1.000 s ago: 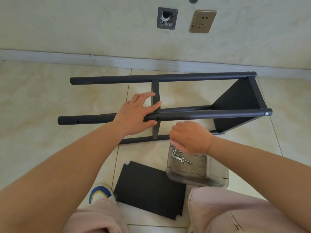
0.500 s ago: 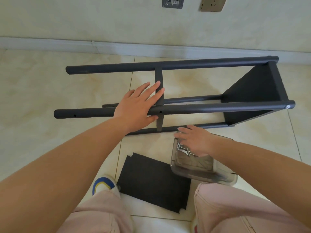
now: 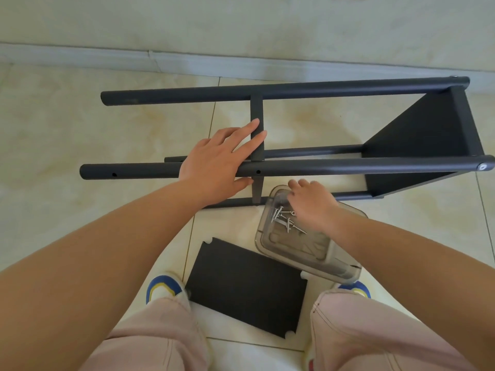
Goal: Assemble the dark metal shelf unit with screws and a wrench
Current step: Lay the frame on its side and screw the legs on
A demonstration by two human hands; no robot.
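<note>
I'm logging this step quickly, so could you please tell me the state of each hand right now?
Left hand: open, fingers straight, resting on the shelf frame.
Right hand: in the screw tray; grip cannot be told.

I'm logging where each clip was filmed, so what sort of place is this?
Probably a room in a home, worked on the floor: glossy beige floor tiles, a pale baseboard under a plastered wall, and a shelf frame lying beside a screw tray.

You are looking down on a glossy beige marbled tile floor (image 3: 80, 124) with thin grout lines. A pale baseboard (image 3: 187, 61) runs along the foot of the cream plastered wall (image 3: 214, 20); lighting is soft and even.
</note>
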